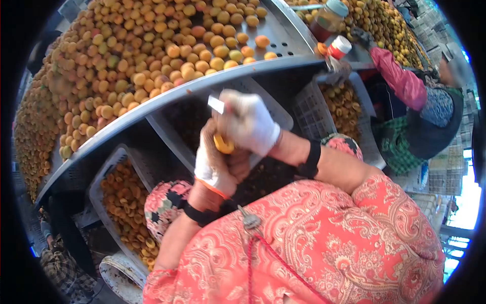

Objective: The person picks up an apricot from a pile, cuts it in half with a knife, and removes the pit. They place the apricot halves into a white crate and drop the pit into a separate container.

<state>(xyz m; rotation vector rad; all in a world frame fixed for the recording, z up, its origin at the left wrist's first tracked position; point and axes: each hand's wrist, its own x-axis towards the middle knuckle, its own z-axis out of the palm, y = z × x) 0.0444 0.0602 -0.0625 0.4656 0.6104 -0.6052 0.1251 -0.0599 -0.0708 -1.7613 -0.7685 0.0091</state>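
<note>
My left hand point(215, 162), in a white glove with bare fingertips, is closed around an apricot point(223, 145). Just above it, my gloved right hand point(251, 121) grips a small knife whose pale blade point(216, 104) points up and to the left; its handle is mostly hidden by the fingers. The two hands touch or nearly touch over the fruit, in front of the metal table's edge. Slight blur hides exactly where the blade meets the apricot, if it does.
Whole apricots point(126, 55) cover the metal table point(296, 30). A crate of apricot halves point(124, 202) stands at left, another crate point(314, 109) at right. A jar point(329, 17) and a red-white container point(339, 46) are near a co-worker point(425, 101). A white bucket point(119, 276) is lower left.
</note>
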